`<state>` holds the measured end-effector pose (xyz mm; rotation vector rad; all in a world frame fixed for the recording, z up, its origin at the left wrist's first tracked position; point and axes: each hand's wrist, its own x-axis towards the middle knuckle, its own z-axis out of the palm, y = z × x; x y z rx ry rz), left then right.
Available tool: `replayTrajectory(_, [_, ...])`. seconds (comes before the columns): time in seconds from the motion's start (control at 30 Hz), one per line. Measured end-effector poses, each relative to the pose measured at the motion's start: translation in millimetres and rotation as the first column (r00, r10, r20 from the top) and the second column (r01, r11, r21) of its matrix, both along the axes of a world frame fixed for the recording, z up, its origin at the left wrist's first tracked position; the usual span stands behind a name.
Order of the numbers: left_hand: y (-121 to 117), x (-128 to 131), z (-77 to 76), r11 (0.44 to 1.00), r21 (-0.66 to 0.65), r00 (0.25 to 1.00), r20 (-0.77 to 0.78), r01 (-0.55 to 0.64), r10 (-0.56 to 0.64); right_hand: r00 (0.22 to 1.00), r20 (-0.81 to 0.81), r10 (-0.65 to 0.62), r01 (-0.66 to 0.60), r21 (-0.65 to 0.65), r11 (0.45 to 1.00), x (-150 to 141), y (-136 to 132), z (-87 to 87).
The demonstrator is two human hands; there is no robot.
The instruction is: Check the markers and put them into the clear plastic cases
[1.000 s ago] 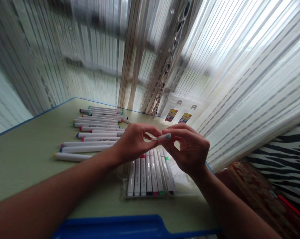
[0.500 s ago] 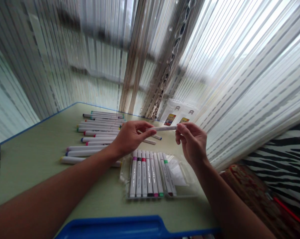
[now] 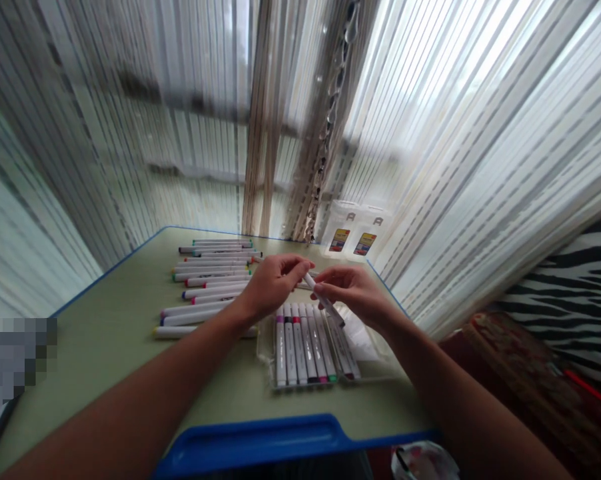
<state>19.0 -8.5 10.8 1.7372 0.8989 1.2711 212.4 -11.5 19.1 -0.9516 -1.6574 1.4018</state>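
Between my two hands is a white marker (image 3: 325,301), tilted with its dark end pointing down to the right. My left hand (image 3: 275,281) pinches its upper end. The fingers of my right hand (image 3: 348,290) close on its middle. Just below lies a clear plastic case (image 3: 266,347) with several white markers (image 3: 300,350) side by side, some with purple, black, red, pink or green ends. The markers in its right part lean at a slant. Left of my left hand, several more white markers (image 3: 213,272) with coloured ends lie in a loose column, partly hidden by my hand and forearm.
Two clear packages with labels (image 3: 351,241) stand at the table's back edge, against a string curtain (image 3: 205,133). The light green table (image 3: 105,360) has a blue rim with a moulded blue tray (image 3: 260,433) in front. Zebra-striped fabric (image 3: 565,300) is at the right.
The marker has swung from nearly level to a steep tilt, its right end now lower. My right hand has moved left and down, closer to my left hand. The view has shifted slightly.
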Motion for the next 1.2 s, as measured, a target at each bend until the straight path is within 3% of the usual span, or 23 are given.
replayTrajectory(0.17, [-4, 6, -8.2, 0.999, 0.047, 0.995, -0.102, -0.007, 0.011, 0.991, -0.086, 0.107, -0.108, -0.01, 0.994, -3, 0, -2.6])
replayTrajectory(0.33, [-8, 2, -2.3, 0.986, 0.128, 0.975, -0.186, -0.102, 0.125, 0.995, -0.096, 0.036, -0.034, 0.026, 0.999, 4, 3, 5.5])
replayTrajectory(0.43, [-15, 2, 5.6, 0.963, 0.247, 0.942, -0.286, -0.105, 0.176, 0.997, -0.072, 0.0, 0.002, 0.033, 0.999, 17, 10, 12.2])
replayTrajectory(0.63, [-36, 18, 9.9, 0.865, 0.483, 0.875, -0.467, 0.136, 0.124, 0.999, -0.002, -0.034, 0.033, -0.058, 0.998, 50, 15, 7.2])
replayTrajectory(0.8, [-58, 37, 4.7, 0.716, 0.583, 0.777, -0.623, 0.383, 0.091, 0.999, 0.031, -0.027, 0.031, -0.135, 0.99, 65, 9, -13.1])
replayTrajectory(1.03, [-75, 57, -8.9, 0.573, 0.609, 0.627, -0.753, 0.548, 0.201, 0.986, 0.16, 0.037, -0.025, -0.073, 0.997, 67, 7, -19.1])
replayTrajectory(1.2, [-75, 59, -10.6, 0.554, 0.613, 0.597, -0.765, 0.563, 0.24, 0.972, 0.234, 0.001, -0.003, 0.008, 1.0, 66, 8, -20.8])
